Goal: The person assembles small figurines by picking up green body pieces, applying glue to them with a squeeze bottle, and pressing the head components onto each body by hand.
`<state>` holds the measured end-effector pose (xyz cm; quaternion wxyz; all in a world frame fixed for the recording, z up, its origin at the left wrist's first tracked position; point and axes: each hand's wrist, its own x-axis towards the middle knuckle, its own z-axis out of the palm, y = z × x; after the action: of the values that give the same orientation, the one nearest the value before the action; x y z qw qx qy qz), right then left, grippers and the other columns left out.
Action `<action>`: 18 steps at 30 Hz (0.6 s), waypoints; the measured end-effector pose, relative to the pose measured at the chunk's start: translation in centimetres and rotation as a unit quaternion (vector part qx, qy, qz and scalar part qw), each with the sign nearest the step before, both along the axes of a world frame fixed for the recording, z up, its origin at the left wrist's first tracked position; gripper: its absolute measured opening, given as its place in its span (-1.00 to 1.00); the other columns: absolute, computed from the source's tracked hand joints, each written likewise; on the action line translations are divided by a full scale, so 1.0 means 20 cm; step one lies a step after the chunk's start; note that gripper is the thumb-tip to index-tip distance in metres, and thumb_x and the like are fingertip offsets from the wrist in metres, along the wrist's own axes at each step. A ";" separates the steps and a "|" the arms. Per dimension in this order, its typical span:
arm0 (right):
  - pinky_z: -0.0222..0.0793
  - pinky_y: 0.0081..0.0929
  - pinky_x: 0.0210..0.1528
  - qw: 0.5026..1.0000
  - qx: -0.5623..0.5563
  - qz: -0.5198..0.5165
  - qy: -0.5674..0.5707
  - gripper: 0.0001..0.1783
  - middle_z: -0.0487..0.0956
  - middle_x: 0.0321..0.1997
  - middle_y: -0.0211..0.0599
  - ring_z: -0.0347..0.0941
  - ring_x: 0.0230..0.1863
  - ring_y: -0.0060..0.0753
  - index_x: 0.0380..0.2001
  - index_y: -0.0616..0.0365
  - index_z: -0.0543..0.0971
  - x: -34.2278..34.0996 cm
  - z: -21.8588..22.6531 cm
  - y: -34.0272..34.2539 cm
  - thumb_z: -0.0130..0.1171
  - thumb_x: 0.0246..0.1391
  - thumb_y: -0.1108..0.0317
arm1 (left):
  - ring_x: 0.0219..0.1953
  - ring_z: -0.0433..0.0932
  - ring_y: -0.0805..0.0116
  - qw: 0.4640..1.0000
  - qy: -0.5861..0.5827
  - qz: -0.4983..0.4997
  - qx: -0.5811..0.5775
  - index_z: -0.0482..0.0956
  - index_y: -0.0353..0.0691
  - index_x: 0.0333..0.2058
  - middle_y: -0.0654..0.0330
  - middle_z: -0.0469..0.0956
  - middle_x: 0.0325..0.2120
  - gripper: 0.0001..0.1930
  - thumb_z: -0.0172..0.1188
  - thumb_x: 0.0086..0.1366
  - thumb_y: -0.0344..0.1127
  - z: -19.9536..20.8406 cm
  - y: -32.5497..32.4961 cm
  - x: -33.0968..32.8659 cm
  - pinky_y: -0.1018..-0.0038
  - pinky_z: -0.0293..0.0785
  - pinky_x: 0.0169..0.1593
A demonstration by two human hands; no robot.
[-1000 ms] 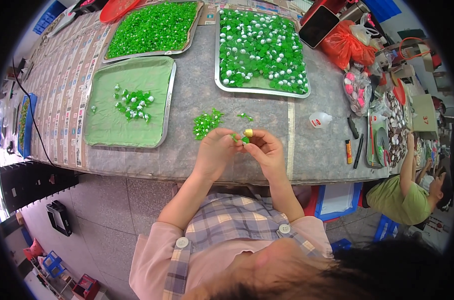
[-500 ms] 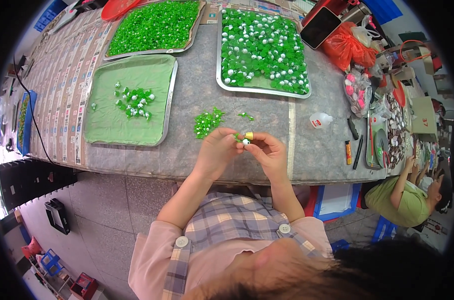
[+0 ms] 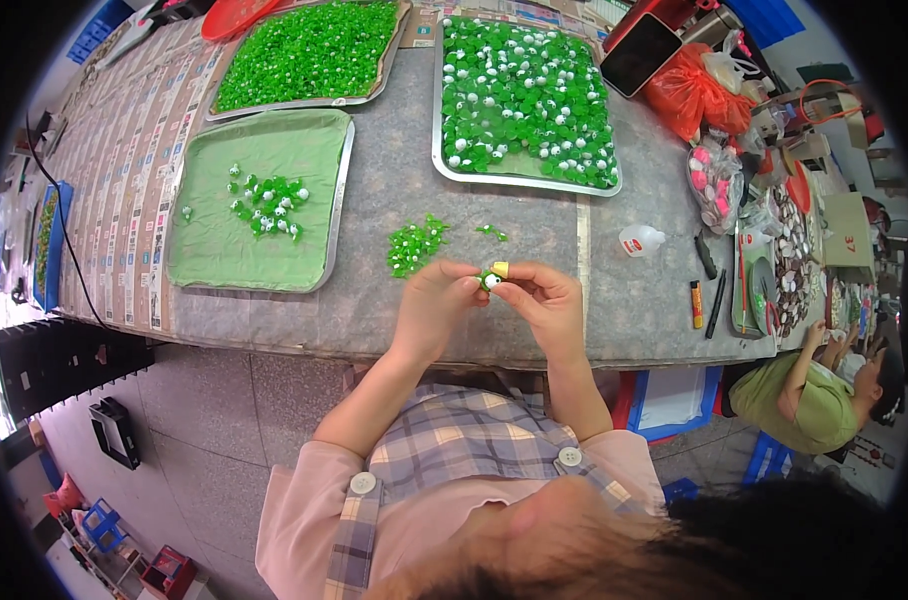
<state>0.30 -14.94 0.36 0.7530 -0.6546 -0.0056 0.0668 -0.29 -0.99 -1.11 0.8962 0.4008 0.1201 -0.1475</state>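
Observation:
Between both hands, just above the near part of the table, is a small green-and-white figure [image 3: 491, 281] with a dark dot on its white ball. My left hand [image 3: 429, 312] pinches its left side with thumb and index finger. My right hand [image 3: 551, 308] grips it from the other side, a yellow finger cap [image 3: 500, 268] on one fingertip. The fingers hide part of the piece. Just beyond my left hand lies a heap of tiny green pieces [image 3: 416, 246]. A few separate green sprigs [image 3: 492, 232] lie to its right.
A green-lined tray [image 3: 199, 250] at left holds several green-and-white figures. Farther back stand a tray of green pieces [image 3: 309, 55] and a tray of finished-looking figures [image 3: 529, 100]. A small white bottle [image 3: 641, 240], an orange tube [image 3: 696, 305] and a black pen [image 3: 716, 304] lie right. A co-worker [image 3: 814, 400] sits far right.
The green part and white ball now sit close together between my fingertips, where the green part showed apart at my left fingers before. My right hand has shifted slightly right.

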 end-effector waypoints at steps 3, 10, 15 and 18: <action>0.32 -0.68 -0.34 0.999 -0.034 0.008 -0.005 -0.81 0.47 -0.45 -0.31 0.40 -0.42 -0.55 -0.44 0.29 0.46 -0.01 0.00 0.01 0.12 -0.25 0.53 | -0.51 0.41 0.45 0.984 -0.105 0.036 0.141 0.41 -0.32 -0.52 0.18 0.43 -0.56 -0.95 0.03 -0.03 -0.52 -0.02 -0.01 -0.02 0.59 0.36 -0.42; 0.29 -0.71 -0.34 0.995 0.080 0.029 0.049 -0.81 0.46 -0.44 -0.31 0.38 -0.40 -0.57 -0.41 0.29 0.45 0.00 0.05 -0.01 0.07 -0.22 0.57 | -0.54 0.41 0.38 0.911 -0.223 0.022 0.347 0.46 -0.27 -0.57 0.21 0.44 -0.59 -0.91 0.13 -0.16 -0.50 0.04 0.02 0.01 0.58 0.32 -0.44; 0.29 -0.70 -0.38 0.994 0.067 0.078 0.030 -0.79 0.45 -0.46 -0.32 0.37 -0.43 -0.58 -0.38 0.29 0.44 0.01 0.05 -0.03 0.06 -0.21 0.56 | -0.48 0.38 0.50 0.894 -0.274 -0.040 0.351 0.43 -0.36 -0.51 0.20 0.39 -0.52 -0.92 0.07 -0.07 -0.59 0.07 0.05 0.02 0.67 0.31 -0.42; 0.30 -0.67 -0.39 0.985 0.134 0.083 0.063 -0.80 0.46 -0.45 -0.30 0.38 -0.44 -0.55 -0.37 0.30 0.44 0.01 0.00 -0.03 0.05 -0.18 0.52 | -0.50 0.38 0.48 0.873 -0.301 -0.026 0.382 0.43 -0.34 -0.53 0.21 0.41 -0.56 -0.90 0.11 -0.11 -0.57 0.07 0.05 0.02 0.64 0.29 -0.45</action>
<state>0.42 -15.58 0.38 0.8246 -0.5394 -0.0216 0.1690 0.11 -0.08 0.33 0.6620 0.7398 -0.1192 0.0140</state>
